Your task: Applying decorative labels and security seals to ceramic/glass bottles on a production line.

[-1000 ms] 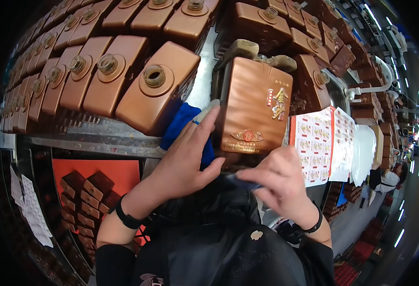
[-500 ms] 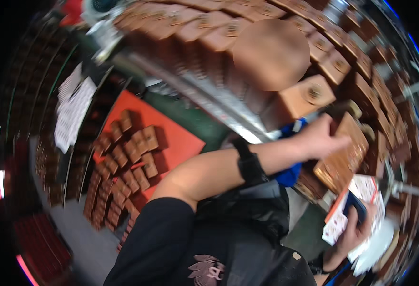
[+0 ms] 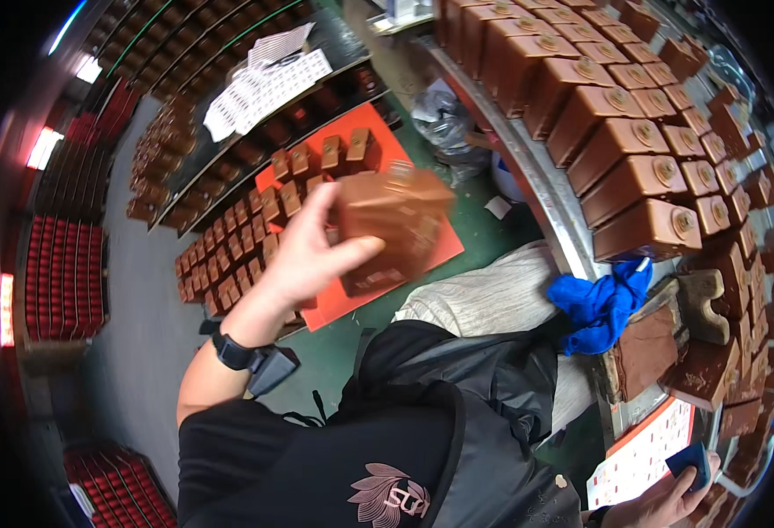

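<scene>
My left hand is closed around a brown box-shaped bottle, blurred by motion, with a short neck on top. It is held above an orange board, where several rows of similar brown bottles stand. At the lower right, my right hand grips a small, flat dark blue object whose kind I cannot make out. Beneath that hand lies a white sheet with small printed marks and an orange border.
Rows of larger brown bottles line a metal-edged bench on the right. A blue cloth hangs by its edge near a brown pad. Printed sheets lie on a dark rack. Red-filled racks stand at far left.
My left hand has swung from a brown bottle at the right bench to above the orange board, carrying a bottle. My view has turned. My right hand still holds the blue object.
</scene>
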Tool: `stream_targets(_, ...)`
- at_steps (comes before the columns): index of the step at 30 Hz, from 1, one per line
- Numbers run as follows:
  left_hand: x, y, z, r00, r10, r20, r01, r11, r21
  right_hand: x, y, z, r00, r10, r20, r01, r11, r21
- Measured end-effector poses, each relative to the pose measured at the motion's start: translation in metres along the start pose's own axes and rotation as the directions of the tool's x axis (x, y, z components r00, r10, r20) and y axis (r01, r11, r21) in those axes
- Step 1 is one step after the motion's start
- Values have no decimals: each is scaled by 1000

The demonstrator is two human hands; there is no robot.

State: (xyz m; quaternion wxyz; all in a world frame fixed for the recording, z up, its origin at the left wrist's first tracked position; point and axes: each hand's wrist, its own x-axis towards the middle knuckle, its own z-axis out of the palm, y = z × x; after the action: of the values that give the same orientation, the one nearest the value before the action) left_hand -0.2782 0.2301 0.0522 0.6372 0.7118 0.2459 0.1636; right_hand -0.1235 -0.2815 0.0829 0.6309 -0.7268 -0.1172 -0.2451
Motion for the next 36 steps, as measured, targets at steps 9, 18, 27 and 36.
stream_targets(9, -128, -157, -137, 759, -122, -640, 310, 932, 189, 22, -9, 27, 924, 293, 245, -278, 956, -94)
stream_targets(18, -149, -297, -77, 516, -456, -725, 387, 880, -277, 49, 48, 11, 963, 92, 254, -93, 996, -8)
stream_targets(27, -108, -329, -51, 241, -600, -763, 479, 757, -444, 50, 48, 0, 957, 137, 255, -120, 989, -82)
stream_targets(36, -96, -400, -62, -2, -492, -870, 532, 736, -418, 41, 44, 6, 945, 142, 294, -121, 989, -89)
